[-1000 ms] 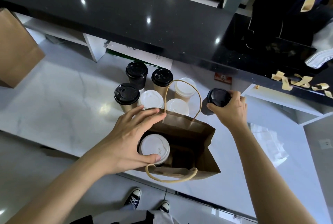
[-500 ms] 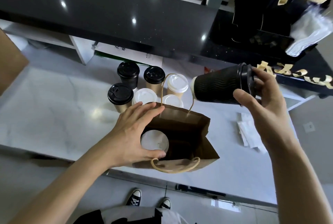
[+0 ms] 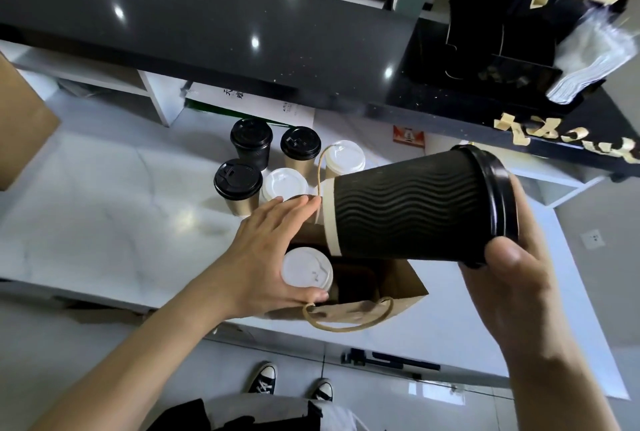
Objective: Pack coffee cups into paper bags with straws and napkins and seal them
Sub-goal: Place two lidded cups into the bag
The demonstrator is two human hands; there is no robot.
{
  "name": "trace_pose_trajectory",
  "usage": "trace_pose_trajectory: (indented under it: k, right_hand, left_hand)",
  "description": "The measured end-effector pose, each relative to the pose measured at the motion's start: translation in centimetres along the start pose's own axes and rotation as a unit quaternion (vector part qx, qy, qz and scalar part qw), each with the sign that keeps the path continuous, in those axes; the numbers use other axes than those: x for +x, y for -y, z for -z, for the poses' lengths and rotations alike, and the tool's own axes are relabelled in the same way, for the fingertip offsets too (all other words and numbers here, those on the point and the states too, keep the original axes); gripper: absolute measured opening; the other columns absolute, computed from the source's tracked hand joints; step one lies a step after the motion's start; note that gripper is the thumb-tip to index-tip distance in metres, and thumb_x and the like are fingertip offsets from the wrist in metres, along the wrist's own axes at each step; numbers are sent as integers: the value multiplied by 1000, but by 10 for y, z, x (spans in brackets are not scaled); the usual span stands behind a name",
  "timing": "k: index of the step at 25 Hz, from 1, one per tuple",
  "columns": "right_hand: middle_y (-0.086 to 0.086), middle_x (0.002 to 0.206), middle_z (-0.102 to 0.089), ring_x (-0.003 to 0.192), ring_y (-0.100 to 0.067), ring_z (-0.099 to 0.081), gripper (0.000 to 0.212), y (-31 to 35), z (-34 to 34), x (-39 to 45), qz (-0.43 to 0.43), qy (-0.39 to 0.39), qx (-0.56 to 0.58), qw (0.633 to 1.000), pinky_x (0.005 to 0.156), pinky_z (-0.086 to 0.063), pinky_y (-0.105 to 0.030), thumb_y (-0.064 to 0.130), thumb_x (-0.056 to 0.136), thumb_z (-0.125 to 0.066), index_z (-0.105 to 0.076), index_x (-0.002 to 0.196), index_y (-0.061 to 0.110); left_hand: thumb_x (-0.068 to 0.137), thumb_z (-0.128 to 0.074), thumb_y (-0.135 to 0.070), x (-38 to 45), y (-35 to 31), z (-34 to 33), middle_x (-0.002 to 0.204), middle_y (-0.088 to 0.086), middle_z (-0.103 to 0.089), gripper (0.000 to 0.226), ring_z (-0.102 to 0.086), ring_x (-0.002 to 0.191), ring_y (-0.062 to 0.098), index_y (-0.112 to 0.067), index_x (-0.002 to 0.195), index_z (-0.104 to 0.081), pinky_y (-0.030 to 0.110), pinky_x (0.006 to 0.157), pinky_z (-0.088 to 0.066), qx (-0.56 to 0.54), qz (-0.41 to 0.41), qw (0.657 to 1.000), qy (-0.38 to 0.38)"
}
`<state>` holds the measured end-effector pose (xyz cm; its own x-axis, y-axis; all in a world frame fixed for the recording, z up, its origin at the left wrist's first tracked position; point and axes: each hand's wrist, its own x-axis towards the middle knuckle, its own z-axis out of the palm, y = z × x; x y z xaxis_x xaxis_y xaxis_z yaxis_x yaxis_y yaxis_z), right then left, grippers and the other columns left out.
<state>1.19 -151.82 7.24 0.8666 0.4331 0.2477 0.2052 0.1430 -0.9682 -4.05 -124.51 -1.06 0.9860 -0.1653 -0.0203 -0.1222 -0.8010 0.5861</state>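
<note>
Currently, right hand (image 3: pixel 512 278): grasps black cup (image 3: pixel 408 212) by its lid, tilted over bag (image 3: pixel 398 288).
Left hand (image 3: pixel 270 250): fingers relaxed, spreading bag rim beside white-lid cup (image 3: pixel 306 269).
Room: free slot right of that cup.

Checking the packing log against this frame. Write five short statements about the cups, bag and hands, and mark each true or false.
1. The right hand holds a black ripple cup tipped on its side. True.
2. The paper bag holds no cups. False: a white-lidded cup stands inside.
3. The left hand rests at the bag's opening, beside that cup. True.
4. The bag is sealed. False: it is open.
5. The held cup has a white lid. False: black.
</note>
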Motion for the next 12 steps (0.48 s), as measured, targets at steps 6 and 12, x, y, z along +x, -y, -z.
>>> trace_pose_trajectory:
  k: [6,12]
  right_hand:
    - [16,131,-56,122,-7,-58,73,-6,-18,0,-82,54,-286,953,98,-55,-35,53,70,-76,-47,136,44]
    - [26,116,-43,106,6,-50,70,-21,-42,10,-171,60,-404,896,80,-41,-11,70,62,-66,-34,122,54]
  left_hand:
    - [59,-81,-73,-2,1,-1,151,-45,-3,125,2,152,-1,-67,148,7,29,124,-7,-21,-6,1000,-3]
    - [60,-82,-72,-2,2,-2,160,-35,-5,128,2,151,0,-59,154,4,29,123,-9,-14,1,1000,-4]
